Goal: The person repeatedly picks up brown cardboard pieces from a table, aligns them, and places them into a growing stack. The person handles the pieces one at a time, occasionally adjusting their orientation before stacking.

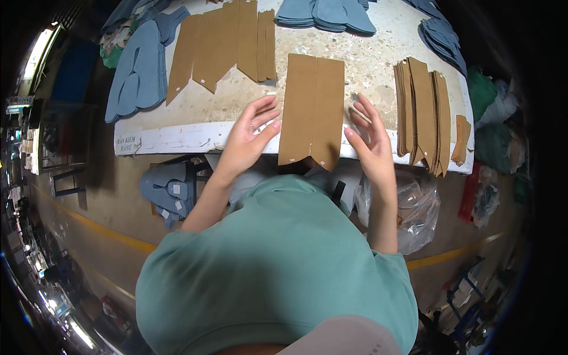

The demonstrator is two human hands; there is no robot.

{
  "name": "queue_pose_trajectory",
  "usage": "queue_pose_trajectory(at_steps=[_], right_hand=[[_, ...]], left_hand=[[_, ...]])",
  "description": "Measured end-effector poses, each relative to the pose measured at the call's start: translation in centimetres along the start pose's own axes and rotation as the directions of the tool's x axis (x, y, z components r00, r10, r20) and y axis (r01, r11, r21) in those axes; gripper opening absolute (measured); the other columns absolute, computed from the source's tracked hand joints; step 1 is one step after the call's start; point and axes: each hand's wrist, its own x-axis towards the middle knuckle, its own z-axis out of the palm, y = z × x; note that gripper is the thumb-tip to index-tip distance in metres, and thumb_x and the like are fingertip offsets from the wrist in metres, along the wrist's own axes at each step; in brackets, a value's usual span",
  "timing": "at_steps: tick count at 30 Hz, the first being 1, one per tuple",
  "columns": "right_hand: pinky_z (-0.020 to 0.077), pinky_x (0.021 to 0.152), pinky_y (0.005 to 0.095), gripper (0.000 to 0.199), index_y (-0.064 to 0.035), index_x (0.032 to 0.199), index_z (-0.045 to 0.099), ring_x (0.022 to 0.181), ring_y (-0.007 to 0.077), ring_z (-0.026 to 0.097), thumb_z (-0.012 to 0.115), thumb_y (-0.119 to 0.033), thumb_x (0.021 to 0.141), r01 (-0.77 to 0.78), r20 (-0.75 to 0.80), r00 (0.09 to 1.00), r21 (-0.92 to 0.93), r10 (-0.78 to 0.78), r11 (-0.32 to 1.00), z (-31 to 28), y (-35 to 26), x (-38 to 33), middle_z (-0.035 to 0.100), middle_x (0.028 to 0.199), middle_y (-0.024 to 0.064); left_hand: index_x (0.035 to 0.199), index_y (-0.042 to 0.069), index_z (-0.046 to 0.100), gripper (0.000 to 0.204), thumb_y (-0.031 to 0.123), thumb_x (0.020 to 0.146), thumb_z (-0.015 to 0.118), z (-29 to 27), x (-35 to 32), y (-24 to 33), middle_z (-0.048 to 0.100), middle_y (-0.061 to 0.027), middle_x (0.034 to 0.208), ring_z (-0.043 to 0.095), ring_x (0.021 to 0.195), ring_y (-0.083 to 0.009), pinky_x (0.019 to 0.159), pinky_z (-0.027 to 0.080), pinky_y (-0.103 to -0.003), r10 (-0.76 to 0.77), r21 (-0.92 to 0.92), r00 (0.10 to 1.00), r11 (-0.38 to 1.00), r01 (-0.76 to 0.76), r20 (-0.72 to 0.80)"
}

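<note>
A brown fabric panel (pixel 297 112) with a seam down its middle and a notched lower edge lies in front of me, its near end reaching over the table's front edge. Two small pale tags sit near its lower points. Just left of the panel is my left hand (pixel 251 131), fingers loosely curled and apart, palm turned toward it. My right hand (pixel 373 137) is held on the other side in the same way, thumb and fingers spread. Neither hand grips anything, and a narrow gap shows between each hand and the panel.
Several brown pieces (pixel 219 44) overlap at the far left of the white table (pixel 195 135); a brown stack (pixel 419 112) lies right. Blue-grey cut pieces (pixel 141 74) lie along the left, with more blue stacks (pixel 325 16) at the back. Below hangs a clear plastic bag (pixel 417 207).
</note>
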Motion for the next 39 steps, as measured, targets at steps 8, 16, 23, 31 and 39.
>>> queue_pose_trajectory(at_steps=[8, 16, 23, 31, 39], right_hand=[[0.0465, 0.081, 0.0208, 0.056, -0.0057, 0.139, 0.047, 0.089, 0.0054, 0.054, 0.064, 0.002, 0.086, -0.038, 0.024, 0.999, 0.024, 0.037, 0.999, 1.9, 2.4, 0.8, 0.056, 0.126, 0.0099], [0.0500, 0.085, 0.0236, 0.059, 0.0005, 0.143, 0.039, 0.103, 0.0095, 0.059, 0.061, 0.000, 0.088, -0.206, 0.070, 0.977, 0.556, 0.201, 0.805, 1.1, 1.6, 0.8, 0.053, 0.135, 0.0113], [0.0468, 0.080, 0.0203, 0.060, -0.0014, 0.144, 0.039, 0.093, 0.0059, 0.057, 0.060, 0.002, 0.088, -0.281, 0.329, 0.927, 0.287, 0.182, 0.916, 4.2, 1.9, 2.1, 0.051, 0.131, 0.0064], [0.0473, 0.081, 0.0185, 0.063, -0.0022, 0.144, 0.039, 0.097, 0.0069, 0.057, 0.059, 0.009, 0.086, -0.127, 0.309, 0.950, 0.274, 0.038, 0.953, 4.8, 2.4, 1.7, 0.046, 0.134, 0.0074], [0.0491, 0.065, 0.0235, 0.056, -0.0042, 0.138, 0.048, 0.078, 0.0081, 0.058, 0.065, 0.000, 0.085, 0.074, 0.114, 0.993, -0.319, -0.040, 0.945, 4.4, 2.2, 0.3, 0.058, 0.110, 0.0085]], left_hand=[[0.131, -0.002, 0.048, 0.044, 0.010, 0.091, 0.064, 1.0, -0.2, 0.2, 0.067, -0.0043, 0.091, 0.059, 0.078, -0.0053, 0.069, 0.046, -0.019, -0.211, 0.353, 0.967, 0.924, 0.149, 0.144], [0.136, 0.000, 0.042, 0.044, 0.012, 0.096, 0.056, 0.9, -1.6, -0.3, 0.068, -0.0079, 0.095, 0.064, 0.081, -0.0100, 0.071, 0.052, -0.024, -0.234, 0.009, 0.969, 0.972, 0.234, 0.074], [0.143, 0.004, 0.034, 0.047, 0.015, 0.099, 0.049, 1.2, -3.0, -0.4, 0.066, -0.0102, 0.107, 0.068, 0.086, -0.0135, 0.071, 0.055, -0.023, -0.402, -0.136, 0.906, 0.898, 0.419, 0.136], [0.142, 0.005, 0.035, 0.044, 0.018, 0.101, 0.046, 1.1, -2.8, -0.5, 0.066, -0.0133, 0.111, 0.069, 0.082, -0.0145, 0.069, 0.056, -0.024, -0.443, -0.194, 0.889, 0.867, 0.458, 0.117], [0.142, 0.003, 0.032, 0.047, 0.014, 0.099, 0.050, 1.3, -2.8, -1.2, 0.067, -0.0139, 0.104, 0.068, 0.083, -0.0156, 0.070, 0.055, -0.027, -0.383, -0.187, 0.918, 0.899, 0.397, 0.106]])
